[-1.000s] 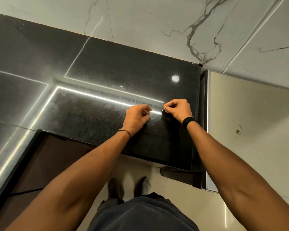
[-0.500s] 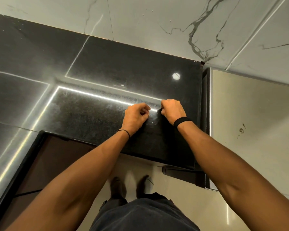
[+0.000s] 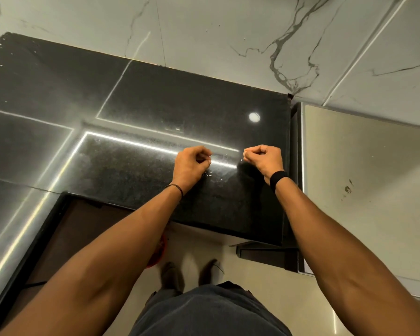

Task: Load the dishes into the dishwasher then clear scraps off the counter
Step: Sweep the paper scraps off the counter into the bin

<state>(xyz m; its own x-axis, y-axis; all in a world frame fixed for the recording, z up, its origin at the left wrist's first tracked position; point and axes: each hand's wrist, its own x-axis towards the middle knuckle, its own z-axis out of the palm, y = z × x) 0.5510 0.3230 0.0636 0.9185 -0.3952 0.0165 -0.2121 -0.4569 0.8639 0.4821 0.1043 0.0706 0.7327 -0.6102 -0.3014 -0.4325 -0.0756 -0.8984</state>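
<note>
The picture is dim and looks warm and yellowish. The black table is shiny like a mirror. Long bright lines of light bounce off it. A small round spot of light glows near its far right corner. The glare leaves a pale, dusty haze near the lines. The right hand drops a soft dark shadow on the table just under it. The wall is lit evenly. Straight edges bend near the sides of the view. The arms look a bit soft, and the shoes are dark and blurry.
</note>
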